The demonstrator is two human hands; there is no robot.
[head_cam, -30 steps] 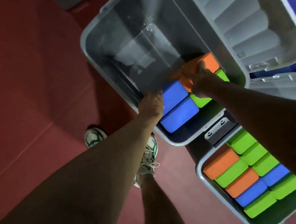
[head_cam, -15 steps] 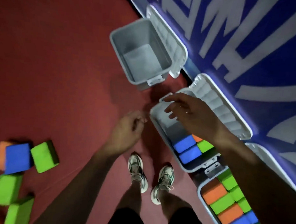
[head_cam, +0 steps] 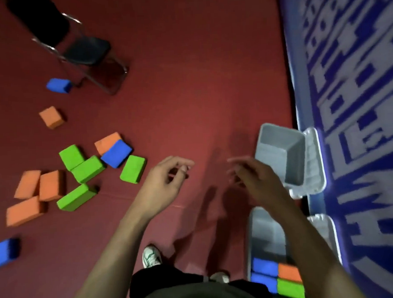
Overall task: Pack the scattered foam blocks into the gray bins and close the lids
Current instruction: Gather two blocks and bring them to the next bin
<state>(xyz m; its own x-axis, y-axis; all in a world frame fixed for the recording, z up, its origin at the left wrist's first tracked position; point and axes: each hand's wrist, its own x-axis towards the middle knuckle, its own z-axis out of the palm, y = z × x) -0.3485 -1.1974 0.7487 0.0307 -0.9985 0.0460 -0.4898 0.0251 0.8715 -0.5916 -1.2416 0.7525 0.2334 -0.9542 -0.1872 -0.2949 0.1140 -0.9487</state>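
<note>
Scattered foam blocks lie on the red floor at the left: green blocks [head_cam: 133,168], orange blocks [head_cam: 27,184] and a blue block [head_cam: 116,153] lying on an orange one. My left hand [head_cam: 163,184] hangs over the floor with loosely curled fingers and holds nothing. My right hand [head_cam: 254,177] is also loose and empty, just left of an empty gray bin [head_cam: 282,153] with its lid open. A nearer gray bin [head_cam: 263,227] holds blue, orange and green blocks [head_cam: 277,276] at its near end; my right arm crosses over it.
A black folding chair [head_cam: 83,50] stands at the back left with a blue block [head_cam: 59,85] by its leg. An orange block [head_cam: 52,117] and another blue block [head_cam: 3,252] lie further left. A blue and white wall [head_cam: 359,94] runs along the right.
Both hands have left the partly filled bin and risen empty. The view has swung left and up, so the scattered blocks and the chair have come into sight.
</note>
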